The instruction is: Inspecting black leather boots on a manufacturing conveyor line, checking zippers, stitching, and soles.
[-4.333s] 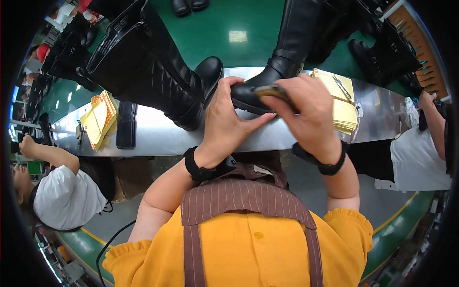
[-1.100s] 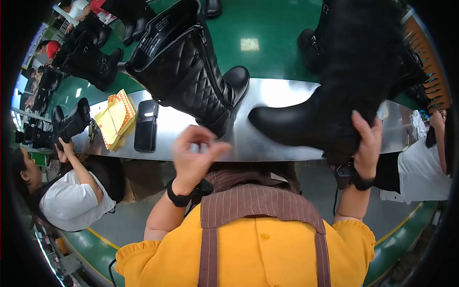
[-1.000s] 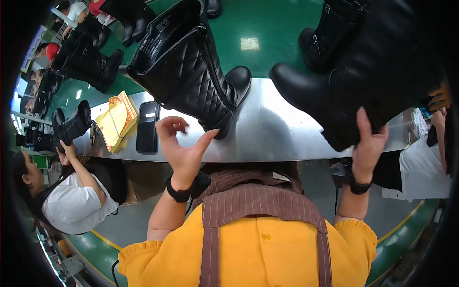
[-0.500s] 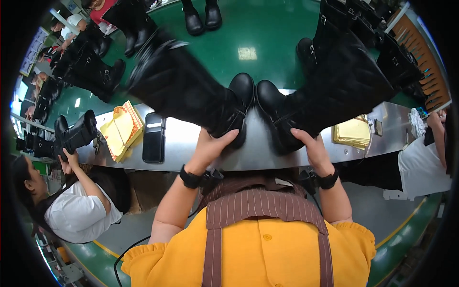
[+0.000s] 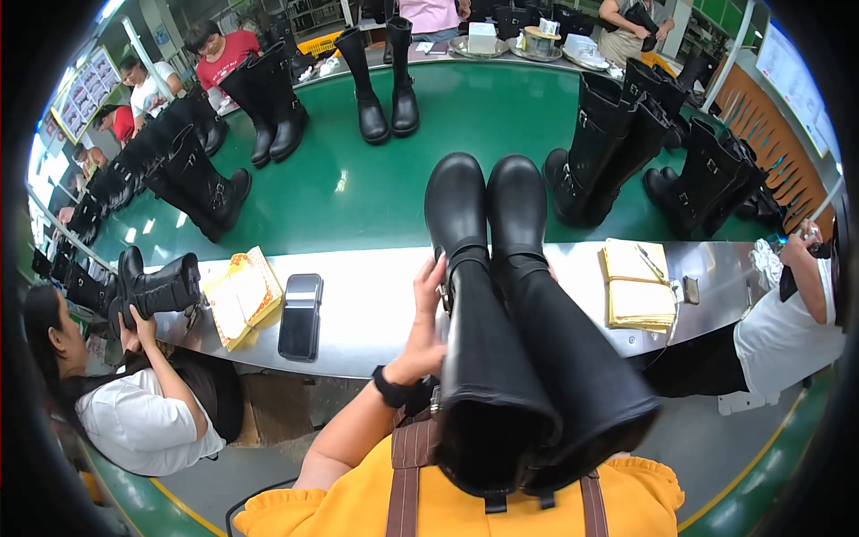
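Note:
Two tall black boots (image 5: 488,331) are held side by side above the metal table edge, toes pointing away and open shaft tops toward my chest. My left hand (image 5: 422,327) grips the left boot at its ankle, fingers along its outer side near the buckle. Only a sliver of my right hand (image 5: 551,266) shows at the outer ankle of the right boot (image 5: 573,358); the boot hides the rest of that hand.
A black phone (image 5: 300,315) and bundled yellow papers (image 5: 242,297) lie left on the metal ledge (image 5: 376,277); another yellow stack (image 5: 637,285) lies right. Several black boots (image 5: 380,98) stand on the green surface (image 5: 340,206). A seated co-worker (image 5: 143,394) handles boots at left; another person (image 5: 778,322) is at right.
The boots have swung from spread apart, shafts pointing outward, to side by side with shafts toward me. My right hand has gone mostly behind its boot. The view has tilted up.

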